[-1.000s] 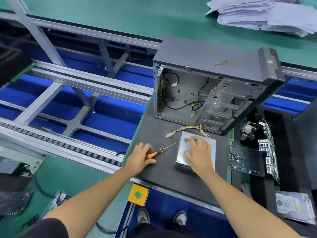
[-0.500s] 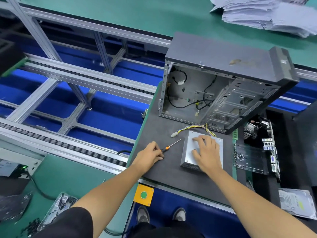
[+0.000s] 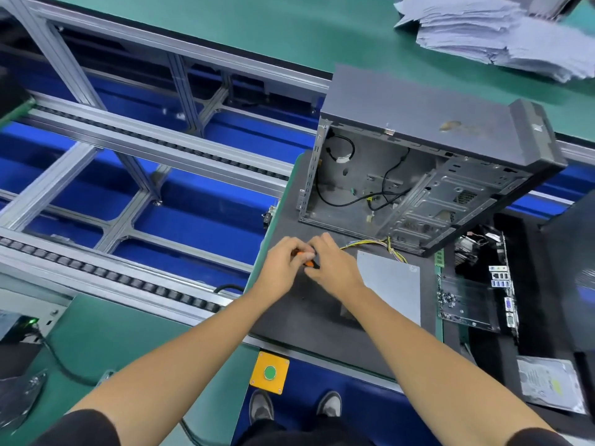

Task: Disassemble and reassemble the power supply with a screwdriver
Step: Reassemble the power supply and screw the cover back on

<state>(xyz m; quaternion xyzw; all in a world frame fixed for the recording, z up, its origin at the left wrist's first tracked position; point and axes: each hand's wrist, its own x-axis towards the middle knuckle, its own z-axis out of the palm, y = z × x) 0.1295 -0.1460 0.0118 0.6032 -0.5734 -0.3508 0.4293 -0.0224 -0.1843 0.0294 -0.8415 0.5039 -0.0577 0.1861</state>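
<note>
The silver power supply (image 3: 391, 286) lies flat on the dark mat (image 3: 309, 310), its yellow and black cable bundle (image 3: 370, 243) running toward the open computer case (image 3: 418, 162). Just left of the supply, both hands meet over the orange-handled screwdriver (image 3: 307, 259). My left hand (image 3: 283, 265) grips the handle with curled fingers. My right hand (image 3: 331, 263) has its fingers on the same screwdriver; most of the tool is hidden between the hands. Neither hand touches the power supply.
A motherboard (image 3: 473, 297) lies right of the supply, a hard drive (image 3: 547, 384) nearer on the right. Paper stacks (image 3: 502, 30) sit at the far right. A roller conveyor frame (image 3: 128, 162) runs on the left. A yellow button box (image 3: 269, 372) hangs below the table edge.
My right hand left the top of the power supply and moved left to the screwdriver. My left hand lifted the screwdriver off the mat toward it.
</note>
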